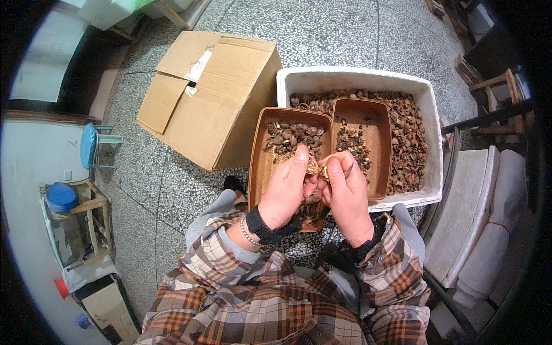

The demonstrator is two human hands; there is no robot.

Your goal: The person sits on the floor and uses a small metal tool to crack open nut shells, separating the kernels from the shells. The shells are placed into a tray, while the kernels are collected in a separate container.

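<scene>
My left hand (286,187) holds a piece of cracked walnut (312,167) between thumb and fingers. Close beside it, my right hand (348,194) grips another walnut piece (324,172), and a thin pointed tool (349,170) shows between its fingers. Under my hands lies a brown woven tray (258,148) with whole-looking and broken nuts (290,134). A second brown tray (381,151), holding small nut bits (351,142), rests to the right on a white foam box (433,142). That box contains many empty shells (405,151).
A closed cardboard box (211,99) stands on the speckled floor (327,34) at the left of the foam box. Blue-topped stools (89,146) are along the left wall. White foam slabs (468,211) and a wooden frame (496,103) are at the right.
</scene>
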